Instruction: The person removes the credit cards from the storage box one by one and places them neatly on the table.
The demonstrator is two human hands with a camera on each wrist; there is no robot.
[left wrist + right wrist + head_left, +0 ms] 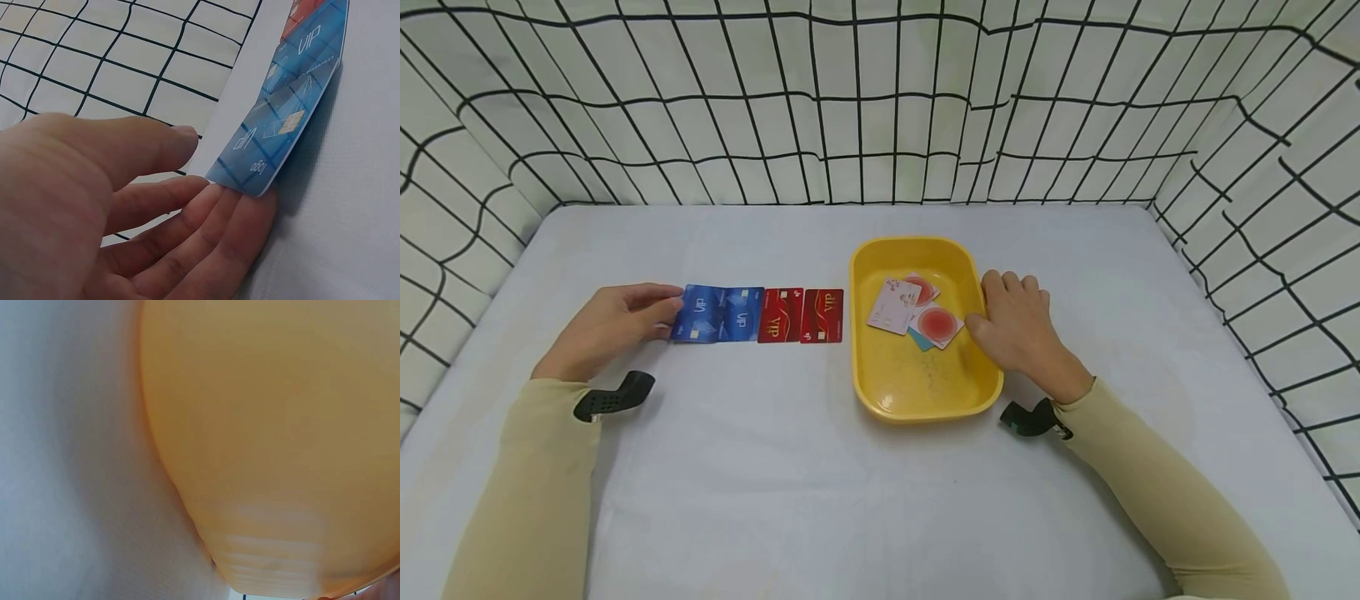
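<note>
While upper-frame black mesh (pixel 897 97) backs the white worktop (pixel 760 483), the left grip (pixel 610 327) loosely touches a card (pixel 698 317); the right grip (pixel 1021 329) clasps a tray (pixel 895 379).

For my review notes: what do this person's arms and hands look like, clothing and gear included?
Both arms wear long, plain beige sleeves: left sleeve, right sleeve. The left hand and right hand are bare, with no gloves. A small, dark, bent device sits at each wrist: left device, dotted with little holes, and right device. No cables show.
</note>
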